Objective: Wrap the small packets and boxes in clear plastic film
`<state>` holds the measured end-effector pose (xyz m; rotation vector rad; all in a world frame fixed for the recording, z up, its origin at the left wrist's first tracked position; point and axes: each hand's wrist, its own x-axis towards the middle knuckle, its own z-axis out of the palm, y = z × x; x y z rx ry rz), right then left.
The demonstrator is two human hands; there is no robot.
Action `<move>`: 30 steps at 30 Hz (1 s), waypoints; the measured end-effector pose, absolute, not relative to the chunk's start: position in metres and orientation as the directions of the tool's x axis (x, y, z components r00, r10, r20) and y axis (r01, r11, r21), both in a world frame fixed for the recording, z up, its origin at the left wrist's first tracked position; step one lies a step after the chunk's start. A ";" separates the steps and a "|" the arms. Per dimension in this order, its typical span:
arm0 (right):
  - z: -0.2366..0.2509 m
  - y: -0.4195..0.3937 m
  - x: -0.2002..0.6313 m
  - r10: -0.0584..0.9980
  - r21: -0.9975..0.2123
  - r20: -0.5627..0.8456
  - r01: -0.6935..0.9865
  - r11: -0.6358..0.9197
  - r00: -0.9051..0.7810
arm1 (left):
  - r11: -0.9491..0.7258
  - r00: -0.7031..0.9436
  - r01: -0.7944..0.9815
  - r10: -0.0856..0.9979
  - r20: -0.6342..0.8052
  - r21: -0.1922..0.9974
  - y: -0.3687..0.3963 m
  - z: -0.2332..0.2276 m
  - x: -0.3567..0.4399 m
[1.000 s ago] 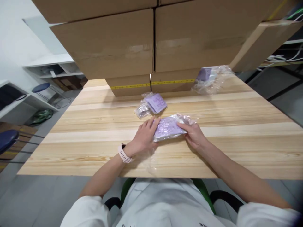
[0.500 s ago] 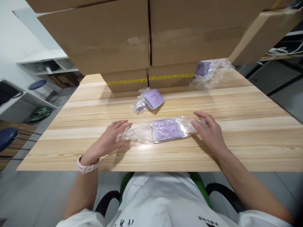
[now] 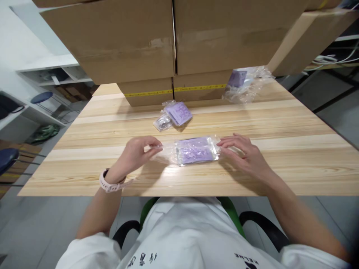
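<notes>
The flat, rectangular purple packet stretches lengthwise between the left hand, pinching its clear plastic wrap, and the nearer right hand, whose fingers' grip is unclear.

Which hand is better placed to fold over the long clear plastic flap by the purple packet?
Probably the left hand: it seems to be pinching the outer end of the clear plastic flap. The right hand is at the purple packet's opposite end.

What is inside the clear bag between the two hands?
Inside the bag, a flat purple packet can be seen through the plastic. The packet's underside and contents are hidden.
</notes>
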<state>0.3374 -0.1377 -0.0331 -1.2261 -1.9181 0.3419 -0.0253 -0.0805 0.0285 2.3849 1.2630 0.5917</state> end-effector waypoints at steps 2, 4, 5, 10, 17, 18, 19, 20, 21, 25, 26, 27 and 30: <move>-0.015 -0.127 0.338 0.840 -0.595 0.513 0.634 0.494 -0.174 | -0.520 0.461 0.682 0.851 0.250 0.515 -0.068 0.045 -0.026; 0.001 -0.106 0.337 0.843 -0.591 0.518 0.654 0.473 -0.143 | -0.512 0.415 0.724 0.859 0.301 0.463 -0.048 0.060 -0.022; 0.007 -0.093 0.336 0.856 -0.602 0.500 0.659 0.451 -0.130 | -0.494 0.383 0.761 0.865 0.323 0.421 -0.036 0.065 -0.019; 0.013 -0.028 0.329 0.869 -0.530 0.490 0.770 0.355 -0.063 | -0.417 0.271 0.901 0.750 0.603 0.115 -0.004 0.071 0.006; -0.012 -0.053 0.322 0.824 -0.465 0.349 0.682 0.565 -0.445 | -0.742 0.705 0.593 0.666 0.244 0.312 -0.062 0.016 0.043; -0.016 -0.060 0.325 0.815 -0.460 0.254 0.676 0.576 -0.521 | -0.731 0.729 0.605 0.668 0.152 0.316 -0.066 0.006 0.045; -0.020 -0.067 0.329 0.806 -0.439 0.181 0.687 0.579 -0.564 | -0.717 0.735 0.624 0.674 0.080 0.311 -0.067 -0.003 0.047; -0.024 -0.072 0.332 0.805 -0.409 0.139 0.707 0.577 -0.576 | -0.701 0.731 0.642 0.682 0.029 0.310 -0.067 -0.011 0.048; -0.027 -0.077 0.336 0.813 -0.382 0.125 0.729 0.569 -0.569 | -0.685 0.723 0.656 0.691 -0.005 0.317 -0.066 -0.017 0.048; -0.034 -0.088 0.345 0.837 -0.362 0.215 0.755 0.547 -0.503 | -0.640 0.690 0.679 0.724 -0.014 0.360 -0.061 -0.024 0.045; -0.033 -0.091 0.346 0.832 -0.371 0.255 0.745 0.555 -0.493 | -0.633 0.679 0.687 0.734 -0.005 0.356 -0.061 -0.024 0.044; -0.031 -0.094 0.345 0.821 -0.378 0.291 0.729 0.571 -0.491 | -0.629 0.668 0.697 0.744 0.006 0.345 -0.062 -0.023 0.044; -0.017 -0.110 0.343 0.772 -0.394 0.360 0.665 0.635 -0.524 | -0.620 0.633 0.725 0.771 0.065 0.299 -0.066 -0.018 0.039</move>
